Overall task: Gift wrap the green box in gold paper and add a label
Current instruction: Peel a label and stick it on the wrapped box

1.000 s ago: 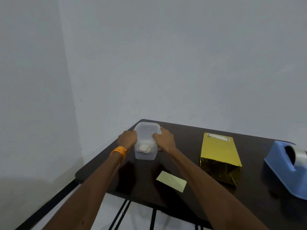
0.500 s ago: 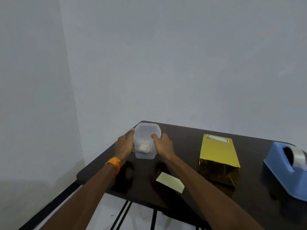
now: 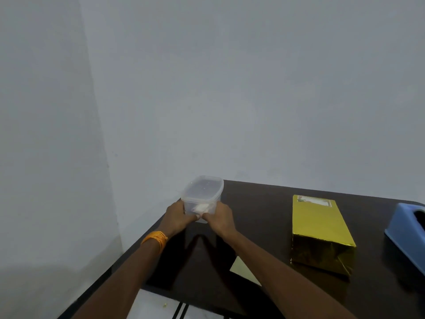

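Observation:
The box wrapped in gold paper [image 3: 318, 229] lies on the dark table [image 3: 259, 203], right of centre, with a taped strip at its far end. A pale yellow label slip [image 3: 241, 268] lies flat near the front edge, partly hidden by my right forearm. My left hand [image 3: 178, 217] and my right hand [image 3: 218, 218] both grip the near side of a clear plastic container [image 3: 203, 192] with a lid, at the table's far left corner. Something white shows inside it.
A blue tape dispenser [image 3: 407, 236] stands at the right edge of the view. Grey walls close in behind and to the left. The table's left edge runs close beside the container; the floor shows below.
Both hands have slid from the container's sides to its near face, thumbs meeting. The container seems lifted or tipped slightly. The view shifted a little.

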Demonstrator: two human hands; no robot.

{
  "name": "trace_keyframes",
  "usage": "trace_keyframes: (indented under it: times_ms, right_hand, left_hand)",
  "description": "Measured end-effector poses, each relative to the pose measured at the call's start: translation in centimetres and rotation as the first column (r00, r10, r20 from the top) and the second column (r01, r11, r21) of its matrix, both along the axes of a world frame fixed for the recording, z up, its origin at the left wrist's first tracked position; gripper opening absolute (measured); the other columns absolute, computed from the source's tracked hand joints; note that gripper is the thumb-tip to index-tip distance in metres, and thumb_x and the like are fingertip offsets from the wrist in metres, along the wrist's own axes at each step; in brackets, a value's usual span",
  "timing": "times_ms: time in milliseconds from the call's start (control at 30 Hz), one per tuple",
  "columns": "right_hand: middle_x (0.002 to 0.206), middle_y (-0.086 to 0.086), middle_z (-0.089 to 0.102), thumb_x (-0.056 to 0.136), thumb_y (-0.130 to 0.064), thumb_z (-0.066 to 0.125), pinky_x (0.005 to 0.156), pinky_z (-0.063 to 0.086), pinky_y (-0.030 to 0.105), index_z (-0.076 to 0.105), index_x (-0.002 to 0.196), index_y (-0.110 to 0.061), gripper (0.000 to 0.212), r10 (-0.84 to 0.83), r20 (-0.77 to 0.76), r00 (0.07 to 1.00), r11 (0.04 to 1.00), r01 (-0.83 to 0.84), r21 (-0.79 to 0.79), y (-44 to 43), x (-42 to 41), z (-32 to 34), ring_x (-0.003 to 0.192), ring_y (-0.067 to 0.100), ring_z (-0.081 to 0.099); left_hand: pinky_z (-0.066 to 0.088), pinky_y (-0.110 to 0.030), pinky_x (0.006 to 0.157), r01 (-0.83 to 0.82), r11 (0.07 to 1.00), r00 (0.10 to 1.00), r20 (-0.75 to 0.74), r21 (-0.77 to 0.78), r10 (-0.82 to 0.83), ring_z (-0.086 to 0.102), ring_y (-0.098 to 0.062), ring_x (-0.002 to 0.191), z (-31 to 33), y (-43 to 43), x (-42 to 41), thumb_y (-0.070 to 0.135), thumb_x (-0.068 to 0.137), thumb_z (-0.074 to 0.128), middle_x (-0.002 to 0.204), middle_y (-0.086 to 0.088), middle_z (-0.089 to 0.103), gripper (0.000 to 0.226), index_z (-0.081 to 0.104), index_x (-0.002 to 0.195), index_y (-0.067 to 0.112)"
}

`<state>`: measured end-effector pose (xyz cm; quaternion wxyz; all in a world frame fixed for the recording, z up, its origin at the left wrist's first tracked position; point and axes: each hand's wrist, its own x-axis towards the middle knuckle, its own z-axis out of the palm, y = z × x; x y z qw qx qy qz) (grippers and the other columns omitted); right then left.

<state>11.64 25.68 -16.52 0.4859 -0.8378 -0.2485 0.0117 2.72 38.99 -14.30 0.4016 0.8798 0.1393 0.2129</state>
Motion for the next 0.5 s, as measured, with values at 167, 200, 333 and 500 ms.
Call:
trace_keyframes:
  times_ms: [167,200,333,500]
  right_hand:
    - [0.101,0.008,0.072,0.081,-0.028,0.079,0.058,0.047,0.010,0.070,0.105,-0.002,0.036,-0.014,0.031,0.999,1.000,0.014,-0.001,2.0,2.1,0.8,0.089,0.019,0.068]
    - [0.102,0.008,0.073,0.082,-0.029,0.078,0.063,0.051,0.016,0.070,0.104,-0.003,0.035,-0.017,0.034,0.999,1.000,0.017,-0.001,2.5,2.6,0.8,0.090,0.019,0.068]
    - [0.109,0.008,0.072,0.086,-0.036,0.073,0.070,0.048,0.025,0.069,0.111,-0.006,0.039,-0.065,0.064,0.996,0.998,0.066,-0.011,4.1,4.3,0.8,0.096,0.022,0.068]
    - [0.115,0.011,0.069,0.089,-0.034,0.066,0.074,0.050,0.031,0.067,0.113,-0.007,0.036,-0.113,0.091,0.989,0.985,0.124,-0.118,4.4,4.9,0.4,0.103,0.029,0.066]
  left_hand:
    - [0.054,-0.035,0.085,-0.070,0.997,0.997,-0.017,0.028,0.070,0.066,-0.020,0.096,-0.1,2.2,2.8,0.035,0.074,0.078,0.106,-0.003,0.072,0.047,0.067,0.114,0.013]
    - [0.054,-0.038,0.085,-0.085,0.996,0.996,-0.013,0.028,0.085,0.066,-0.020,0.095,-0.2,2.8,3.4,0.041,0.070,0.075,0.105,-0.003,0.071,0.053,0.067,0.113,0.012]
    - [0.054,-0.041,0.086,-0.099,0.994,0.995,0.027,0.047,0.097,0.066,-0.024,0.096,-0.7,4.7,6.2,0.041,0.066,0.066,0.105,-0.007,0.072,0.055,0.067,0.112,0.010]
    - [0.051,-0.035,0.080,-0.110,0.990,0.994,-0.001,0.089,0.111,0.065,-0.025,0.094,-0.9,5.0,7.5,0.025,0.081,0.075,0.105,-0.009,0.071,0.031,0.066,0.106,0.009]
